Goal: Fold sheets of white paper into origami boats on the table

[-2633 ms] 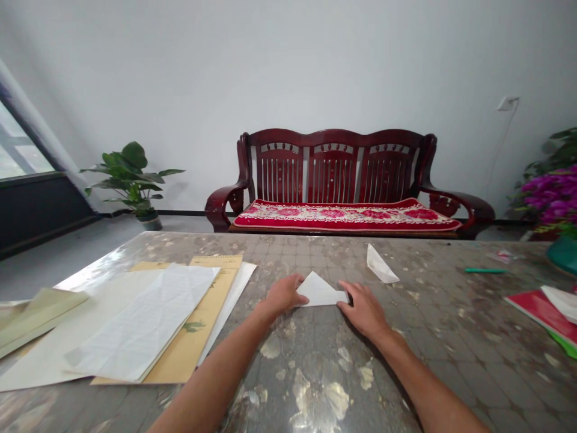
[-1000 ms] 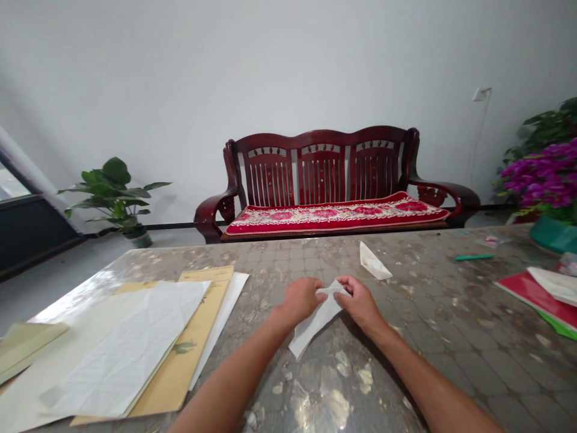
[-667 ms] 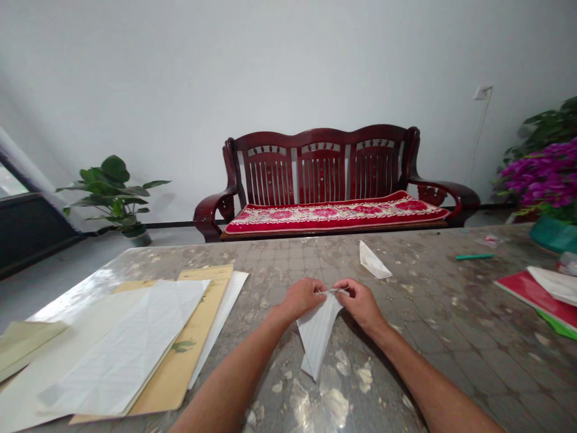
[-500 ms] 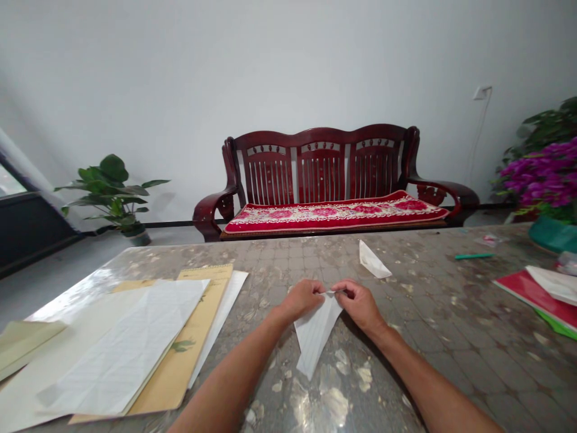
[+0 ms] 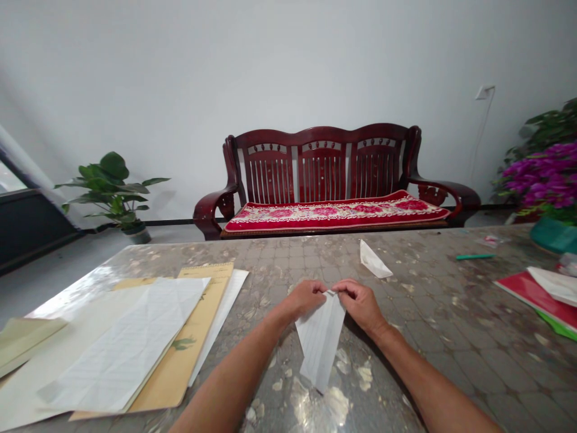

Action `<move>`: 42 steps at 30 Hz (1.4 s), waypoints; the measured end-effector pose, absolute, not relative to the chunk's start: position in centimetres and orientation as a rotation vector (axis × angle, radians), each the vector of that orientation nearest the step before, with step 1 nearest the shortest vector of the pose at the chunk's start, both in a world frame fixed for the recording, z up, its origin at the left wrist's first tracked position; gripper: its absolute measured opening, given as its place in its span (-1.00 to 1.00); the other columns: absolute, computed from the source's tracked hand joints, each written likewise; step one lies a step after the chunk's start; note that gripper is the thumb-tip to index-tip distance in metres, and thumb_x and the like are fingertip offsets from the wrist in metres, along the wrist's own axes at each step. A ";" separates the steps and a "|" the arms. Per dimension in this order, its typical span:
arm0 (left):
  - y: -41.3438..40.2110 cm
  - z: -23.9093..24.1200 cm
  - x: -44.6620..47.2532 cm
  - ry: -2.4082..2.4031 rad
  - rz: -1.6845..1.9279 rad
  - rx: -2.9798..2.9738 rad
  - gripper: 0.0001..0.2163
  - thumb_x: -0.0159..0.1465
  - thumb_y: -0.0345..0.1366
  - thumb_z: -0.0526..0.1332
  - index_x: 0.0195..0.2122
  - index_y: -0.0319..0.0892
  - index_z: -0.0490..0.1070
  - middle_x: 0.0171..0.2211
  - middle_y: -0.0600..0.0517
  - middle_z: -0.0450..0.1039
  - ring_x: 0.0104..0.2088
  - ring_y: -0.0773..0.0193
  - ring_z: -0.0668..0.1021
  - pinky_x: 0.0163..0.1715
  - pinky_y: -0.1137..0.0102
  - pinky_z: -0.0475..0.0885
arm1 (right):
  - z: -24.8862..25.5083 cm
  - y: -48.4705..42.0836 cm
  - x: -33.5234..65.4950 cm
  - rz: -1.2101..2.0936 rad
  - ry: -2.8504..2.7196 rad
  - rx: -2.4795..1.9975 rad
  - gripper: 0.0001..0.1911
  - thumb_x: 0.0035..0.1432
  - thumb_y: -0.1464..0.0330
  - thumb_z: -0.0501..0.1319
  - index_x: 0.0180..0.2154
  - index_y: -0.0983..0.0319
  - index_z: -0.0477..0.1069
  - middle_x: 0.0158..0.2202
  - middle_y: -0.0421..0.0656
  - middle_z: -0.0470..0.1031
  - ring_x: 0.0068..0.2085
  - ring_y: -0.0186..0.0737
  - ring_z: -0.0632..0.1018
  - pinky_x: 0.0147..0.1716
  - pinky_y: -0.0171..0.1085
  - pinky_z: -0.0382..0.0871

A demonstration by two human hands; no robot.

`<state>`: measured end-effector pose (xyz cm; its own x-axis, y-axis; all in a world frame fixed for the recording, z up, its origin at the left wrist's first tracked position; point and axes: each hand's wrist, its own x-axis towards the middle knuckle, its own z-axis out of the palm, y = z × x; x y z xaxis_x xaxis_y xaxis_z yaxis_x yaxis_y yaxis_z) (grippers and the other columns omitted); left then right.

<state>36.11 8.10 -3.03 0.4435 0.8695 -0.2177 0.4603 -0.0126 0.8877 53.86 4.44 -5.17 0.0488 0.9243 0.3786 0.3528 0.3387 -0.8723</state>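
Observation:
A sheet of white lined paper (image 5: 321,340), folded into a tapering shape, is held at its far end between my two hands. My left hand (image 5: 309,297) pinches the upper left of that end. At the upper right, the fingers and thumb of my right hand (image 5: 359,302) close on it, close beside the left fingertips. The paper's near end hangs toward me over the patterned tabletop (image 5: 279,385); I cannot tell whether it touches. Beyond my right hand lies a small folded white paper piece (image 5: 375,260).
To the left are loose lined sheets (image 5: 130,343) on a tan pad (image 5: 198,325). On the right lie a green pen (image 5: 475,257), a red booklet (image 5: 536,296) and a teal flowerpot (image 5: 556,234). A wooden bench (image 5: 320,168) stands behind the table.
The paper's near part has swung a little to the right and opened wider, with its folded strip now more visible. Both hands keep nearly the same place and grip.

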 end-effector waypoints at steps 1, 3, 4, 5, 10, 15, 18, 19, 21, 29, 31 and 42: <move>8.1 -3.0 36.1 1.159 0.495 1.624 -0.83 0.10 -0.27 0.15 -0.35 -0.19 0.49 -0.53 0.14 0.39 -0.48 0.37 0.40 -0.52 0.54 0.22 | -5.1 4.4 53.8 0.647 -1.520 -1.206 -0.78 -0.04 0.40 0.15 -0.43 0.16 0.59 -0.38 -0.15 0.58 -0.29 -0.16 0.55 -0.23 -0.22 0.42; 8.0 -2.8 36.1 1.138 0.511 1.587 -0.79 0.15 -0.17 0.14 -0.38 -0.19 0.47 -0.54 0.15 0.36 -0.49 0.38 0.38 -0.53 0.54 0.21 | -5.0 4.4 53.8 0.620 -1.535 -1.197 -0.77 -0.04 0.41 0.14 -0.43 0.16 0.60 -0.37 -0.13 0.59 -0.29 -0.16 0.57 -0.22 -0.21 0.43; 8.0 -2.8 36.2 1.136 0.519 1.570 -0.77 0.16 -0.14 0.14 -0.41 -0.19 0.45 -0.55 0.15 0.33 -0.50 0.39 0.36 -0.54 0.54 0.19 | -5.0 4.4 53.7 0.612 -1.545 -1.194 -0.76 -0.04 0.42 0.14 -0.43 0.16 0.60 -0.37 -0.13 0.59 -0.29 -0.15 0.57 -0.21 -0.21 0.43; 7.9 -2.7 36.3 1.139 0.527 1.554 -0.76 0.17 -0.12 0.13 -0.45 -0.19 0.42 -0.57 0.16 0.29 -0.52 0.40 0.33 -0.55 0.54 0.17 | -5.0 4.3 53.7 0.608 -1.552 -1.192 -0.76 -0.04 0.42 0.14 -0.43 0.16 0.60 -0.37 -0.12 0.59 -0.29 -0.15 0.58 -0.21 -0.20 0.44; 7.6 -2.4 37.0 1.182 0.572 1.502 -0.80 0.11 -0.19 0.18 -0.56 -0.19 0.35 -0.64 0.19 0.17 -0.57 0.43 0.24 -0.58 0.53 0.09 | -4.7 4.1 53.4 0.615 -1.543 -1.187 -0.81 -0.04 0.39 0.18 -0.45 0.16 0.60 -0.37 -0.11 0.60 -0.30 -0.14 0.58 -0.21 -0.18 0.45; 7.5 -2.5 37.0 1.228 0.638 1.454 -0.87 0.05 -0.26 0.22 -0.56 -0.20 0.38 -0.64 0.19 0.23 -0.56 0.43 0.28 -0.55 0.53 0.14 | -4.2 3.7 53.8 0.891 -1.339 -1.195 -0.71 -0.01 0.22 0.24 -0.26 0.19 0.59 -0.27 -0.08 0.62 -0.23 -0.09 0.59 -0.19 -0.15 0.47; 7.5 -2.6 36.7 1.236 0.663 1.414 -0.88 0.04 -0.26 0.23 -0.51 -0.20 0.41 -0.62 0.18 0.30 -0.56 0.42 0.31 -0.55 0.53 0.17 | -4.1 3.8 54.1 1.188 -1.105 -1.152 -0.54 -0.02 0.11 0.24 -0.12 0.23 0.51 -0.21 -0.06 0.61 -0.31 -0.13 0.59 -0.35 -0.20 0.49; 7.4 -2.7 36.6 1.237 0.667 1.403 -0.88 0.03 -0.25 0.23 -0.50 -0.20 0.42 -0.61 0.18 0.31 -0.56 0.42 0.32 -0.55 0.53 0.18 | -4.2 3.9 54.1 1.240 -1.068 -1.144 -0.53 -0.05 0.12 0.27 -0.12 0.23 0.50 -0.22 -0.07 0.61 -0.37 -0.18 0.58 -0.42 -0.24 0.47; 7.4 -2.7 36.4 1.238 0.673 1.386 -0.87 0.02 -0.25 0.25 -0.49 -0.20 0.44 -0.61 0.17 0.34 -0.56 0.41 0.34 -0.55 0.53 0.19 | -4.3 4.0 53.9 1.284 -1.069 -1.154 -0.54 -0.12 0.16 0.34 -0.16 0.25 0.49 -0.31 -0.13 0.59 -0.50 -0.30 0.51 -0.52 -0.31 0.40; 7.2 -2.9 36.5 1.239 0.673 1.327 -0.73 -0.04 -0.10 0.34 -0.50 -0.21 0.44 -0.63 0.15 0.36 -0.59 0.40 0.37 -0.56 0.51 0.24 | -4.3 3.8 52.7 1.340 -1.155 -1.166 -0.59 -0.13 0.09 0.39 -0.34 0.27 0.50 -0.53 -0.24 0.47 -0.53 -0.36 0.43 -0.56 -0.38 0.32; 7.2 -3.1 36.5 1.237 0.672 1.329 -0.68 -0.08 -0.05 0.37 -0.50 -0.22 0.44 -0.62 0.14 0.38 -0.59 0.40 0.36 -0.57 0.50 0.24 | -4.5 3.8 52.6 1.340 -1.155 -1.172 -0.61 -0.12 0.09 0.38 -0.36 0.27 0.49 -0.55 -0.25 0.46 -0.54 -0.38 0.42 -0.57 -0.39 0.31; 7.4 -2.6 36.0 1.145 0.576 1.389 -0.60 0.04 0.09 0.24 -0.51 -0.21 0.45 -0.59 0.11 0.40 -0.54 0.35 0.39 -0.53 0.49 0.26 | -4.9 4.0 52.4 1.261 -1.133 -1.239 -0.61 -0.11 0.05 0.35 -0.43 0.22 0.38 -0.64 -0.32 0.38 -0.62 -0.39 0.36 -0.65 -0.40 0.24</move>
<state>36.04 7.35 -2.65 0.3958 0.8744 -0.2806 0.2952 0.1682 0.9405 52.37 4.01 -4.91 0.0194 0.9976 -0.0672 -0.0399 -0.0664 -0.9970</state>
